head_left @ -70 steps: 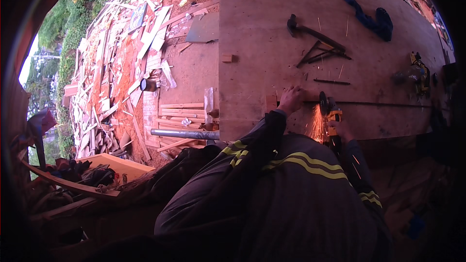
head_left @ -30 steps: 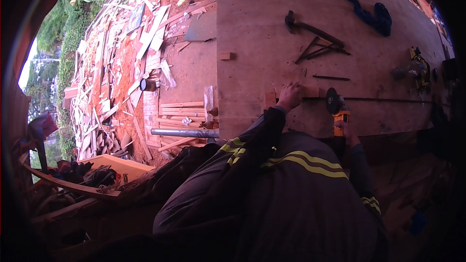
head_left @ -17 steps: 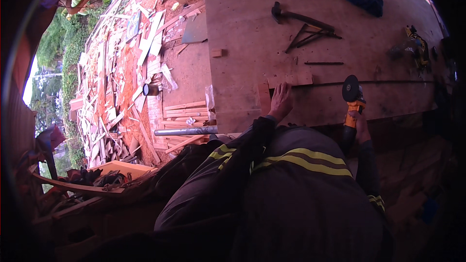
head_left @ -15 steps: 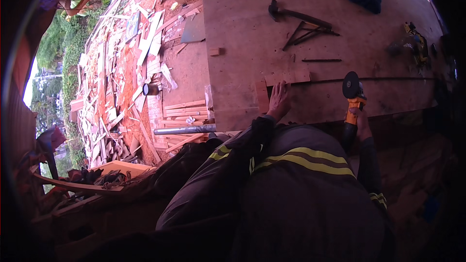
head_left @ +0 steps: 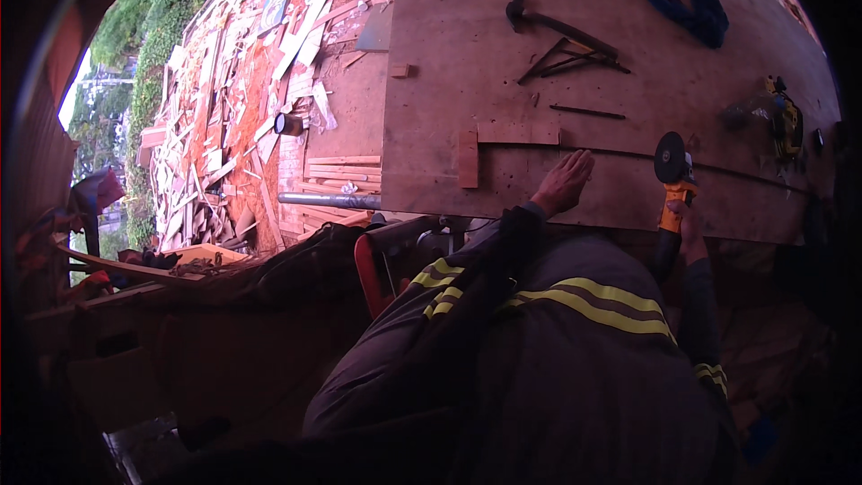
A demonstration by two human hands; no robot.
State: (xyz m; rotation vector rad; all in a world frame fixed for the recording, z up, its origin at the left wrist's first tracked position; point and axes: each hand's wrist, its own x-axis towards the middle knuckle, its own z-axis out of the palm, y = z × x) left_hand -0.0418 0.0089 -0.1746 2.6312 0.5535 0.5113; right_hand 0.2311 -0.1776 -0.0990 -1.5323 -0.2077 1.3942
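Note:
My right hand [head_left: 690,223] grips a yellow and black angle grinder [head_left: 678,193] by its body, with the dark disc raised over the table's near edge. My left hand [head_left: 564,183] holds nothing; its fingers are stretched out and close together, just on the near side of a long thin dark rod [head_left: 628,154]. Whether the fingertips touch the rod I cannot tell. Left of that hand, a flat wooden strip [head_left: 518,132] lies along the rod's left end. A short wooden block [head_left: 468,160] sits crosswise at its end.
On the plywood table [head_left: 431,18] lie a hammer [head_left: 566,29], a dark triangular metal frame [head_left: 575,58], a short dark rod [head_left: 588,112], a blue cloth [head_left: 682,7] and a yellow tool [head_left: 788,126]. A small wooden block [head_left: 400,71] is near the left edge. Scrap wood [head_left: 215,126] covers the ground beyond.
My left hand has come off the wooden pieces and moved right along the rod. The grinder, still in my right hand, has shifted slightly right and down in view. The view has shifted too.

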